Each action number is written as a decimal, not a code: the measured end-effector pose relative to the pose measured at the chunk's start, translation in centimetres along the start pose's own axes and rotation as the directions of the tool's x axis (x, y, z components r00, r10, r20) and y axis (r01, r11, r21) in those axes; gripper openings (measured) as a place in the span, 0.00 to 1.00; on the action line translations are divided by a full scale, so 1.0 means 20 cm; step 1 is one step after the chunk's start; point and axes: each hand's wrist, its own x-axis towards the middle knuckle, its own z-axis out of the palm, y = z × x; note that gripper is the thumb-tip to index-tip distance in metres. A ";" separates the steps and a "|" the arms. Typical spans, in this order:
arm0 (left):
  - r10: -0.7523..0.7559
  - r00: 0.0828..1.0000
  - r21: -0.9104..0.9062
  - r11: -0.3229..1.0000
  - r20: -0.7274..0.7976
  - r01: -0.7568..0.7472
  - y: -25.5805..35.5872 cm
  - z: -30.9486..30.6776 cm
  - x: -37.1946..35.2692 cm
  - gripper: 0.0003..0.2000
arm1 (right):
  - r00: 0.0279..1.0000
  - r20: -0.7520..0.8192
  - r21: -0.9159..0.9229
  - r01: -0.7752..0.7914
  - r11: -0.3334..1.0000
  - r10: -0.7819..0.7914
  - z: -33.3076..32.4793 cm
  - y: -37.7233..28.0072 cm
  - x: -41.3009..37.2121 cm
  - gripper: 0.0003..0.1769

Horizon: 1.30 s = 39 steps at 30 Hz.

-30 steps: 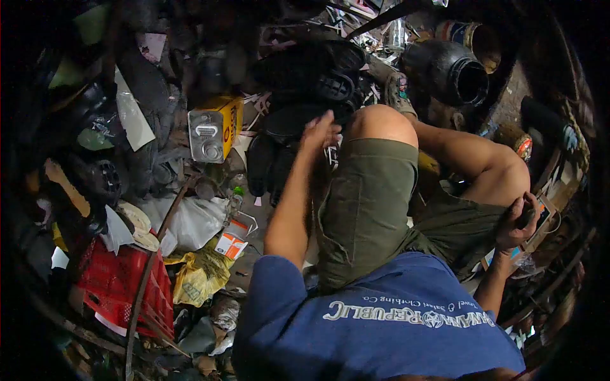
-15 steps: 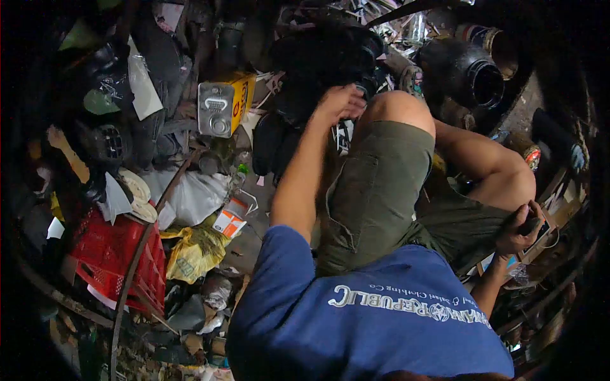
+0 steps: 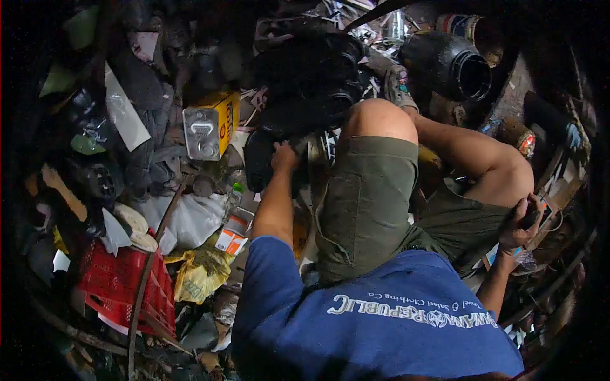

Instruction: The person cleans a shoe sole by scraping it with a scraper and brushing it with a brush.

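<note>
At the right of the frame, the right hand (image 3: 520, 223) has its fingers wrapped round a small dark object (image 3: 528, 220), near the knee. Left of centre, the left hand (image 3: 284, 155) reaches to a black piece (image 3: 257, 160); I can't tell whether its fingers grip. Beyond, upper left, sits a yellow tin (image 3: 213, 126).

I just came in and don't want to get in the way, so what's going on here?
A person sits amid a lot of clutter. Their left hand is down at a black piece beside a dark heap; whether it grips the piece is too dark to tell. The right hand, by the knee, holds a small dark object. A yellow can and a red crate lie off to the person's left.
</note>
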 end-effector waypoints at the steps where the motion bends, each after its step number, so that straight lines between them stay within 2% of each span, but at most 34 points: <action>1: 0.009 1.000 -0.003 1.000 0.004 -0.009 0.01 0.02 -0.01 0.21 | 1.000 0.009 -0.017 -0.008 1.000 0.008 -0.01 0.00 0.00 0.13; 3: 0.037 0.989 0.116 0.993 -0.142 -0.021 0.02 0.04 -0.03 0.19 | 1.000 0.012 -0.031 0.002 1.000 -0.002 -0.01 -0.02 0.01 0.13; 7: 0.051 0.977 0.190 0.982 -0.205 -0.012 -0.04 0.13 0.04 0.19 | 0.997 0.015 -0.027 0.080 0.996 -0.079 0.02 -0.05 0.03 0.12; 9: 0.124 0.990 0.153 0.982 -0.061 -0.114 -0.11 0.19 0.07 0.19 | 0.996 0.010 -0.010 0.093 0.996 -0.093 0.02 -0.05 0.02 0.12; 10: 0.123 0.990 0.154 0.982 -0.068 -0.111 -0.14 0.23 0.08 0.19 | 0.994 0.011 -0.026 0.110 0.994 -0.110 0.02 -0.05 0.02 0.12; 12: 0.232 0.973 0.032 0.972 -0.017 -0.231 -0.20 0.29 0.10 0.20 | 0.992 0.001 -0.035 0.127 0.991 -0.127 0.03 -0.04 0.02 0.12; 15: 0.258 0.959 -0.036 0.964 -0.115 -0.264 -0.15 0.25 -0.01 0.18 | 0.995 -0.025 0.004 0.092 0.996 -0.092 0.04 -0.04 0.02 0.12; 16: 0.270 0.956 -0.034 0.961 -0.117 -0.276 -0.15 0.25 0.00 0.18 | 0.988 -0.019 -0.075 0.148 0.986 -0.150 0.04 -0.04 0.03 0.12; 17: 0.227 0.969 -0.007 0.974 -0.100 -0.228 -0.15 0.26 0.03 0.17 | 0.978 -0.010 -0.158 0.204 0.966 -0.208 0.03 -0.05 0.03 0.12; 18: 0.183 0.980 0.019 0.983 -0.080 -0.182 -0.13 0.27 0.06 0.16 | 0.992 -0.004 -0.050 0.127 0.991 -0.128 0.02 -0.02 0.01 0.12; 19: 0.198 0.978 0.014 0.980 -0.071 -0.197 -0.11 0.26 0.06 0.16 | 0.991 -0.010 -0.067 0.130 0.989 -0.131 0.01 0.02 0.00 0.12; 21: 0.096 0.985 -0.073 0.992 -0.146 -0.108 -0.07 0.24 -0.01 0.15 | 0.999 0.043 0.011 0.000 1.000 -0.001 -0.03 0.08 -0.01 0.12; 23: 0.077 0.990 -0.116 0.989 -0.120 -0.090 -0.04 0.22 -0.04 0.15 | 0.999 0.037 -0.054 0.032 0.998 -0.030 -0.04 0.07 -0.01 0.13; 25: 0.053 0.993 -0.152 0.986 -0.109 -0.069 -0.07 0.24 -0.02 0.15 | 0.998 0.056 0.001 -0.020 1.000 0.020 -0.05 0.07 -0.01 0.14; 27: 0.189 0.961 -0.054 0.977 -0.203 -0.204 -0.12 0.30 0.03 0.15 | 0.998 0.059 -0.010 -0.010 1.000 0.011 -0.04 0.06 0.00 0.14; 28: 0.193 0.960 -0.054 0.977 -0.204 -0.208 -0.09 0.23 -0.03 0.15 | 0.998 0.058 -0.018 -0.002 1.000 0.003 -0.04 0.04 0.01 0.15; 30: 0.372 0.928 0.210 0.910 -0.033 -0.357 0.01 0.02 -0.24 0.15 | 0.998 0.047 -0.031 0.042 0.999 -0.041 -0.01 -0.03 0.02 0.14; 31: 0.376 0.926 0.213 0.908 -0.038 -0.360 -0.19 0.33 -0.05 0.15 | 0.995 0.043 -0.043 0.087 0.995 -0.085 0.00 -0.06 0.03 0.14; 32: 0.362 0.922 -0.154 0.911 -0.141 -0.381 -0.41 0.61 0.11 0.15 | 0.994 0.000 -0.049 0.114 0.992 -0.114 0.02 -0.06 0.04 0.14; 33: 0.311 0.921 -0.496 0.777 -0.232 -0.388 -0.55 0.79 0.35 0.15 | 0.994 -0.006 -0.043 0.113 0.993 -0.113 0.02 -0.06 0.04 0.14; 34: 0.312 0.918 -0.490 0.777 -0.244 -0.394 -0.52 0.70 0.14 0.15 | 0.996 0.005 -0.043 0.084 0.996 -0.084 0.03 -0.07 0.04 0.13; 35: 0.369 0.875 -0.237 0.862 -0.314 -0.448 -0.44 0.52 0.04 0.14 | 0.998 0.015 -0.042 0.054 0.998 -0.053 0.04 -0.07 0.04 0.12; 36: 0.438 0.822 0.036 0.889 -0.363 -0.457 -0.38 0.37 -0.17 0.14 | 0.990 -0.016 -0.114 0.140 0.984 -0.143 0.07 -0.21 0.07 0.11; 37: 0.443 0.814 0.048 0.887 -0.375 -0.460 -0.34 0.25 -0.30 0.14 | 0.990 -0.031 -0.103 0.137 0.985 -0.141 0.08 -0.27 0.08 0.11; 39: 0.346 0.835 -0.042 0.915 -0.429 -0.401 -0.30 0.08 -0.48 0.16 | 0.958 0.045 -0.203 0.287 0.936 -0.284 0.09 -0.32 0.10 0.11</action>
